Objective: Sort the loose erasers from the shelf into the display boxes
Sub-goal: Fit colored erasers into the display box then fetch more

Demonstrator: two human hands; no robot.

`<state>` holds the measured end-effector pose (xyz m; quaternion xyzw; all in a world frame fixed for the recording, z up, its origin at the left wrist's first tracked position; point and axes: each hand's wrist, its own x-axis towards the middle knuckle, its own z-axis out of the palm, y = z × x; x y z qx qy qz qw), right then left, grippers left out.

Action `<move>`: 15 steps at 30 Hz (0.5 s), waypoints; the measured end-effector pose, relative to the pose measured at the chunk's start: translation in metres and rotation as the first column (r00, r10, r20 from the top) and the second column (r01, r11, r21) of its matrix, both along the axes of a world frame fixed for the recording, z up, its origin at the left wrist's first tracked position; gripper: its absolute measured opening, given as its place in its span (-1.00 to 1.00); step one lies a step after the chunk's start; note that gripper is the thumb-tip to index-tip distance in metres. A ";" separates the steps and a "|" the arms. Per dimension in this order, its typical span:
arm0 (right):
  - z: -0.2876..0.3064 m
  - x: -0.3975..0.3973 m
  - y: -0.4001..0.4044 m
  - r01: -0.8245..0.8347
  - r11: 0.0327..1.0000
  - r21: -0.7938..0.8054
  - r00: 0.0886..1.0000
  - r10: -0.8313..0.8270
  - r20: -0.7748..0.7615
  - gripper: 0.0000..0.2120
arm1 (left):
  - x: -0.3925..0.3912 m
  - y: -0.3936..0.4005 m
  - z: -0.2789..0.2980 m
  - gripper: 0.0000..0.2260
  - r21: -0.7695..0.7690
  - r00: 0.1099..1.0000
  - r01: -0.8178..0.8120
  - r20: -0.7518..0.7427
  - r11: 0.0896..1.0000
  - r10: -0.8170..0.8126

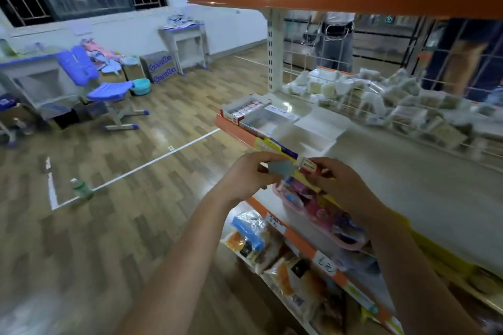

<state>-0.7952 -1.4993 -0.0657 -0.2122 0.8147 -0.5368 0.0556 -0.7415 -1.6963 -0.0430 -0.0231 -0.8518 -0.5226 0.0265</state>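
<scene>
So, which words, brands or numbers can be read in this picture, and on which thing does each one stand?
"Gamen", printed twice, as far as the blur allows: on the cardboard box on the floor by the wall.
Handwritten price tags on the lower shelf edge: marks too blurred to read.
Print on the small eraser held in the right hand: too small to read.
Red and white display box: no legible text.

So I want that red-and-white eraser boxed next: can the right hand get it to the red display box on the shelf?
Probably yes. The right hand pinches the eraser, and the red display box sits open-topped at the shelf's front corner with nothing between, though it's a far forward reach.
</scene>
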 end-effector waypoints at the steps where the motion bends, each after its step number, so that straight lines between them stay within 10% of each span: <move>1: -0.002 -0.010 -0.013 0.007 1.000 0.014 1.000 -0.007 -0.022 -0.85 | -0.008 -0.012 -0.002 -0.66 0.005 1.000 -0.011 -0.002 1.000 0.011; 15: 0.015 -0.187 -0.170 0.057 0.990 0.129 0.989 -0.038 -0.143 -0.73 | -0.182 -0.167 -0.001 -0.73 -0.045 0.996 -0.083 0.011 0.996 0.083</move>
